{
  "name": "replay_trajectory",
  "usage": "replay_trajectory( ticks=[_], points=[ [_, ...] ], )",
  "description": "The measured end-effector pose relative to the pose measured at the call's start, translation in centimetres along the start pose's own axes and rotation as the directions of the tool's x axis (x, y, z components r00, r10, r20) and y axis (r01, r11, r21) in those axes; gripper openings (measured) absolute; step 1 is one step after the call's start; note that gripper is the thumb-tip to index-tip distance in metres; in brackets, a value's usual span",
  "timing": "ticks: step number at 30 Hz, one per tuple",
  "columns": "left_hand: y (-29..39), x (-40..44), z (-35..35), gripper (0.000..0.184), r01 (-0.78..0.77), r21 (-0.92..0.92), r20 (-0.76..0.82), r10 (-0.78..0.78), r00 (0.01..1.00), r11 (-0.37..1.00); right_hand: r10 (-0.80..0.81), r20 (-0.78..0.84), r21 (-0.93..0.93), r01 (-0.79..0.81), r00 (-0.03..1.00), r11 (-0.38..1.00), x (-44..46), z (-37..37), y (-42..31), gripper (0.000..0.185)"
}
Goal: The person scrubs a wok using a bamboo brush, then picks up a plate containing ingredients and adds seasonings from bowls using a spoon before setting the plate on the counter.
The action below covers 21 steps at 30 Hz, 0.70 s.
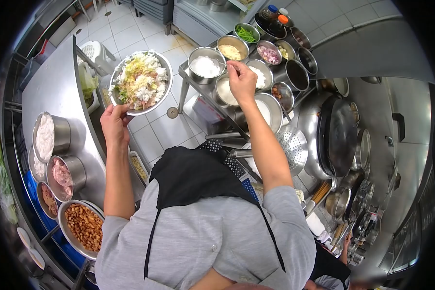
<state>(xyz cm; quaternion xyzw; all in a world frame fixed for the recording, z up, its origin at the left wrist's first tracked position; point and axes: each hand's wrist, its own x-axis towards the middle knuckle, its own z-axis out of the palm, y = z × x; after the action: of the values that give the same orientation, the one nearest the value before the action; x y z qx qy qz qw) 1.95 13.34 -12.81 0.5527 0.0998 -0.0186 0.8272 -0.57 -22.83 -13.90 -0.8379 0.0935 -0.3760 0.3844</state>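
My left hand (115, 124) grips the near rim of a round metal bowl (170, 72), thumb on top. The bowl is heaped with white rice (146, 92), shredded yellow-green vegetable and pinkish bits. My right hand (243, 82) hovers over metal seasoning pots, its thumb and fingertips pinched together; what they hold, if anything, is too small to make out. Just left of that hand stands a pot of white powder (206, 65). Below it is a pot of pale granules (224, 90), partly hidden by the hand, and to its right another white seasoning (257, 76).
Farther back sit chopped green onion (246, 33), minced garlic (230, 51), diced purple onion (269, 54) and capped bottles (278, 25). A wok (340, 137) and perforated ladle (291, 150) lie right. Pots of raw meat (62, 176) line the left counter (58, 94). Another person (331, 268) is lower right.
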Motion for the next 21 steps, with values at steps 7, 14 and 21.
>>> replay_trajectory(
  ticks=[7,14,21],
  points=[
    [-0.6,0.3,0.5,0.006,0.015,0.000,0.057,-0.015,0.998,1.000,0.561,-0.014,0.626,-0.431,0.828,0.650,0.1,-0.6,0.6,0.016],
    [-1.7,0.3,1.9,0.006,0.047,0.034,0.091,-0.050,0.995,0.998,0.688,0.216,0.818,-0.513,0.693,0.259,-0.4,-5.9,-0.9,0.017],
    [-2.9,-0.1,3.8,0.010,0.080,0.089,0.196,-0.096,0.976,0.993,0.584,0.190,0.807,-0.465,0.789,0.365,-1.9,-8.4,-5.6,0.019]
  ],
)
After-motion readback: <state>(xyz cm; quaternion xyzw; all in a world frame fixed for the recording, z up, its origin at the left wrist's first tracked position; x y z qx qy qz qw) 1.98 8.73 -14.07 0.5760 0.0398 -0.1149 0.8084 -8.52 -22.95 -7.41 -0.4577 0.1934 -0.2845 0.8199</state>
